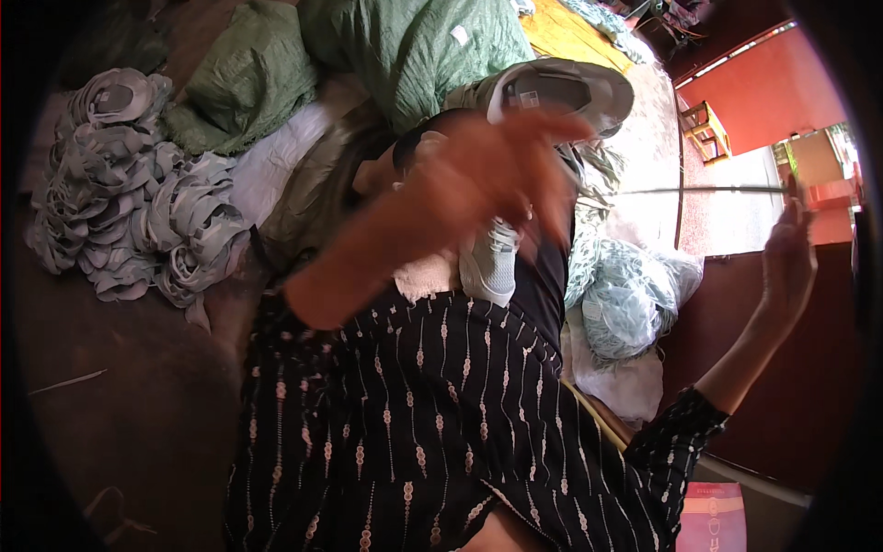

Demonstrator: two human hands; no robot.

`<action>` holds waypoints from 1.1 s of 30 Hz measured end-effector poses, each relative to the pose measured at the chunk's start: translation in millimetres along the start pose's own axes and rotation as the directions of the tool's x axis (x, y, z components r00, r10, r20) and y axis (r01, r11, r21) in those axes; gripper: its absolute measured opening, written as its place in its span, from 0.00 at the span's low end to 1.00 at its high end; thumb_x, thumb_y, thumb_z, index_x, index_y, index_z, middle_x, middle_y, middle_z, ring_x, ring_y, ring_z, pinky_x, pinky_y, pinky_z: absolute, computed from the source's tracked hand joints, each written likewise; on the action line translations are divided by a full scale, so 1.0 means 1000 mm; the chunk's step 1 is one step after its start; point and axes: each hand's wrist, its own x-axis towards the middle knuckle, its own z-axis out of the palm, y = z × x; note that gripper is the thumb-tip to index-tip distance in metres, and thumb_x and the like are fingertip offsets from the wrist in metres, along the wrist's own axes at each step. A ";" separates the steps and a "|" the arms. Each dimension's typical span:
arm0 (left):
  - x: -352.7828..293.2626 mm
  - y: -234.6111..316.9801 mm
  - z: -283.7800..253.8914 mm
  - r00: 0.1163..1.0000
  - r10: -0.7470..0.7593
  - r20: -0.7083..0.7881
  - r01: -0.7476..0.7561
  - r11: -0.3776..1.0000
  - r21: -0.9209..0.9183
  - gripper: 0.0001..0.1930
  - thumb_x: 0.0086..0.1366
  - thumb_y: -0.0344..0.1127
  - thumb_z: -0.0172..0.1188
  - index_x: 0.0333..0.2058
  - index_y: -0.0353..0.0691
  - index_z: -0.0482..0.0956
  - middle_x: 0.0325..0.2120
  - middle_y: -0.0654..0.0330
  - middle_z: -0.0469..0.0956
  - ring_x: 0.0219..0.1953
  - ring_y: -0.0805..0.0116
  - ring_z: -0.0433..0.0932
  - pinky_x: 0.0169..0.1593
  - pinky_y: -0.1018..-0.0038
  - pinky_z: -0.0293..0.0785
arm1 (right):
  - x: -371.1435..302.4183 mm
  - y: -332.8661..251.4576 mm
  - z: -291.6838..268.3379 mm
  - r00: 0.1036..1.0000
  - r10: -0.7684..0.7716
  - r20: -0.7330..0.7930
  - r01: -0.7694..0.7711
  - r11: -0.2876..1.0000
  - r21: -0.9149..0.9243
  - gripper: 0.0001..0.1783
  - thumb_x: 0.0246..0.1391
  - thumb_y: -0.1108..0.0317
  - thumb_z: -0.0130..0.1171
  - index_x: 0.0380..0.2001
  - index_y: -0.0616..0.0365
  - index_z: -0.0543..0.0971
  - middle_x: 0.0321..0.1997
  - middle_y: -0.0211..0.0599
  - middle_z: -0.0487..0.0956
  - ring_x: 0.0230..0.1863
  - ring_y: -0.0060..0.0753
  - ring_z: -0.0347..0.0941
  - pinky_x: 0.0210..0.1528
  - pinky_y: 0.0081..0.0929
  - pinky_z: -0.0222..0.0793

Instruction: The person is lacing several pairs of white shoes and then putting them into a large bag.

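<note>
My left hand [515, 175] reaches across above my lap, its fingers smeared by motion; whether anything is in them cannot be made out. Just below it, a light grey mesh shoe [489, 267] with white laces lies on my lap, partly covered by the hand. Beyond the hand is another pale grey shoe [607, 97], its opening facing up. A pinkish cloth [428, 279] lies beside the laced shoe. Out to the right, my right hand [788, 262] is raised away from the shoes, fingers stretched upward, with nothing visible in them.
Grey cut shoe pieces [101, 202] are heaped at the left. Green woven sacks [423, 55] stand at the back. A clear plastic bag [635, 299] of pale blue pieces sits right of my lap. Farther off are a yellow stool [706, 132] and, near me, a pink printed package [713, 517].
</note>
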 end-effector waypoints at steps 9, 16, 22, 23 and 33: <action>-0.118 0.048 -0.229 0.337 0.046 -0.940 -0.315 0.947 -0.067 0.08 0.65 0.26 0.47 0.42 0.35 0.72 0.36 0.59 0.74 0.40 0.69 0.72 0.36 0.80 0.69 | -0.027 0.134 -0.236 0.963 0.240 -0.121 -0.224 0.966 0.131 0.22 0.52 0.78 0.49 0.53 0.63 0.68 0.46 0.42 0.76 0.44 0.30 0.75 0.40 0.20 0.75; -0.153 0.025 -0.272 0.283 0.054 -0.958 -0.353 0.934 -0.052 0.08 0.64 0.28 0.50 0.41 0.38 0.73 0.34 0.61 0.77 0.24 0.78 0.70 0.21 0.84 0.62 | 0.001 0.158 -0.223 0.655 0.319 -0.684 0.003 0.905 0.425 0.14 0.57 0.76 0.47 0.46 0.68 0.71 0.45 0.49 0.76 0.43 0.39 0.76 0.49 0.34 0.75; -0.058 -0.036 -0.167 0.647 0.268 -0.713 0.224 0.828 0.514 0.14 0.62 0.30 0.50 0.47 0.34 0.67 0.30 0.57 0.79 0.15 0.79 0.63 0.21 0.84 0.64 | 0.013 0.184 -0.086 0.936 -0.035 -0.349 -0.115 0.909 -0.401 0.14 0.58 0.70 0.51 0.47 0.62 0.73 0.27 0.34 0.75 0.24 0.19 0.69 0.27 0.16 0.68; -0.046 -0.044 -0.148 0.724 0.287 -0.628 0.286 0.703 0.651 0.15 0.62 0.31 0.49 0.47 0.33 0.64 0.28 0.57 0.79 0.18 0.77 0.71 0.26 0.81 0.71 | 0.014 0.198 -0.049 0.950 -0.079 -0.302 -0.118 0.806 -0.580 0.15 0.58 0.69 0.51 0.48 0.61 0.73 0.25 0.32 0.74 0.21 0.17 0.66 0.24 0.15 0.65; -0.049 -0.104 -0.079 0.901 0.212 -0.378 0.273 0.401 0.875 0.04 0.56 0.27 0.58 0.30 0.33 0.76 0.23 0.54 0.78 0.24 0.67 0.79 0.28 0.75 0.71 | 0.016 0.270 0.086 0.905 0.393 0.165 0.085 0.214 -0.973 0.09 0.51 0.68 0.55 0.36 0.57 0.79 0.21 0.42 0.78 0.23 0.34 0.77 0.28 0.28 0.70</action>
